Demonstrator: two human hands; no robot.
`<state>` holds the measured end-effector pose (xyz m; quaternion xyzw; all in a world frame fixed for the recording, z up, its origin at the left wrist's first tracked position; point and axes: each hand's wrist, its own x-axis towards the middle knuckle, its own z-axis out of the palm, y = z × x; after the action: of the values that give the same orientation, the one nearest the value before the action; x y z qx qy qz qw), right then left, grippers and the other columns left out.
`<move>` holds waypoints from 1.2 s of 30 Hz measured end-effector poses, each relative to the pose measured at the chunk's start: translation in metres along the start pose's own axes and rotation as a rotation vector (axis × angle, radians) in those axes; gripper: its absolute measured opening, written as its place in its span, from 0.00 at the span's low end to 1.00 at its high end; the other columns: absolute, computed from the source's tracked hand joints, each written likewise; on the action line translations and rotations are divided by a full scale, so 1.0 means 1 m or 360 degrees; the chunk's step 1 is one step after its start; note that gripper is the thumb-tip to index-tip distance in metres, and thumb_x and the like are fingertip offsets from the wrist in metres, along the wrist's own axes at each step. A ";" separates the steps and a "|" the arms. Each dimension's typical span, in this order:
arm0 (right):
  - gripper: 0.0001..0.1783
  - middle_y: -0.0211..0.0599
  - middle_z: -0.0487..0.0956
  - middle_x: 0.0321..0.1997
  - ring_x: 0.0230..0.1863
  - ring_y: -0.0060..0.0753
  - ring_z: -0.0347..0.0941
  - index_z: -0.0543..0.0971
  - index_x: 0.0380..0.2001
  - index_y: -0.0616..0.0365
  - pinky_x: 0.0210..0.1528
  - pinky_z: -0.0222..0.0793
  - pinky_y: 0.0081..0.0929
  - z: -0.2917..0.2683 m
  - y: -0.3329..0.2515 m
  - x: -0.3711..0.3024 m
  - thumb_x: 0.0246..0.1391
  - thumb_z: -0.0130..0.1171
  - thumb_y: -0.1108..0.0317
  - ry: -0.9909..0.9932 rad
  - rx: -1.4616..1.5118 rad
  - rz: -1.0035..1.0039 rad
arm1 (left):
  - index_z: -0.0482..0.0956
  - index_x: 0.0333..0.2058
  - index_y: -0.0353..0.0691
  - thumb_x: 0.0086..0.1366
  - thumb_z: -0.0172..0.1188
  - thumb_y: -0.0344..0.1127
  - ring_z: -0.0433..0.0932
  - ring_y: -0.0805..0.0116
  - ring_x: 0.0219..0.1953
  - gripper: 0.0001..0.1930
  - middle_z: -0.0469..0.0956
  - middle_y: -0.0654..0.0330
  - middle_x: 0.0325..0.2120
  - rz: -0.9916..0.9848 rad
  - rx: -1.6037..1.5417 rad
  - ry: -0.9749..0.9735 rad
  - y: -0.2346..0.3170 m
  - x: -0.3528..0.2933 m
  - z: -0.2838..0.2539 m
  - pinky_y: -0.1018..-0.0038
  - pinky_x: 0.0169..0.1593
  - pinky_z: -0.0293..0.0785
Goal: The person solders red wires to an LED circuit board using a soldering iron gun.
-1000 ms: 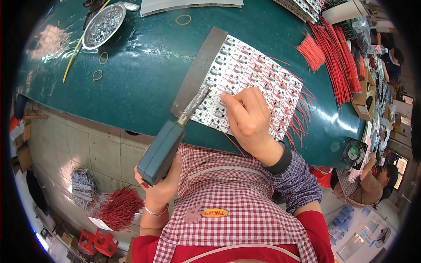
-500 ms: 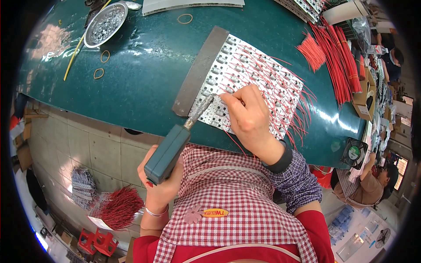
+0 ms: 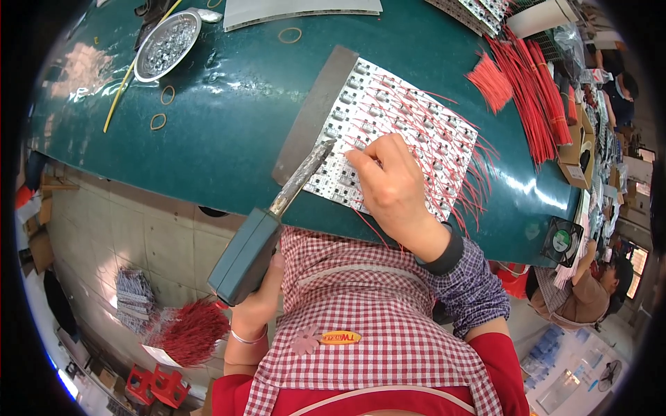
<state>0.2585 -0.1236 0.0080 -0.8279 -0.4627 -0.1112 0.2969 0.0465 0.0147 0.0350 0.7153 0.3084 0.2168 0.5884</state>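
Note:
My left hand (image 3: 260, 301) is wrapped round the dark green body of a soldering gun (image 3: 243, 255), below the table's near edge. Its long metal tip reaches up over the left part of a white circuit board panel (image 3: 355, 93), which carries rows of small components. Many thin red wires (image 3: 479, 182) fan across the panel and past its right edge. Over the panel's lower middle, my right hand (image 3: 395, 186) is closed in a pinch, with thumb and forefinger close to the tip. Whatever lies between those fingers is too small to make out. A flat grey bar (image 3: 313, 114) runs along the panel's left edge.
On the green table (image 3: 229, 132) lie a metal bowl of small parts (image 3: 166, 45), rubber bands (image 3: 158, 121) and bundles of red wire (image 3: 520, 97). A small black fan (image 3: 562, 241) stands at the right edge. Another person (image 3: 579, 295) sits beyond it.
The soldering gun and my left hand have shifted down and to the left. Its tip has drawn away from my right fingers. My right hand stays almost in place.

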 end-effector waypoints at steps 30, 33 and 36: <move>0.04 0.40 0.77 0.33 0.39 0.46 0.73 0.79 0.36 0.57 0.40 0.69 0.41 -0.096 0.173 0.030 0.57 0.59 0.75 0.0481 -0.0832 0.0181 | 0.79 0.49 0.30 0.58 0.63 0.16 0.77 0.75 0.31 0.18 0.82 0.54 0.41 0.0045 0.0008 0.0044 -0.015 0.003 -0.001 0.78 0.33 0.73; 0.07 0.39 0.77 0.33 0.36 0.45 0.74 0.80 0.37 0.58 0.39 0.70 0.38 -0.088 0.096 0.034 0.55 0.59 0.79 0.0401 -0.0312 0.0253 | 0.79 0.49 0.29 0.57 0.64 0.17 0.81 0.70 0.39 0.19 0.82 0.53 0.42 0.0063 0.0055 0.0031 -0.007 0.000 -0.004 0.75 0.44 0.77; 0.13 0.41 0.76 0.32 0.35 0.44 0.75 0.80 0.39 0.60 0.35 0.71 0.35 -0.064 0.023 0.015 0.48 0.61 0.83 0.0169 0.0097 0.0004 | 0.79 0.49 0.29 0.56 0.65 0.18 0.81 0.67 0.44 0.20 0.82 0.53 0.43 0.0033 0.0052 -0.0010 -0.008 -0.001 -0.007 0.72 0.49 0.77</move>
<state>0.2922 -0.1602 0.0573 -0.8120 -0.4485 -0.1403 0.3463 0.0398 0.0197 0.0289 0.7287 0.3025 0.2157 0.5753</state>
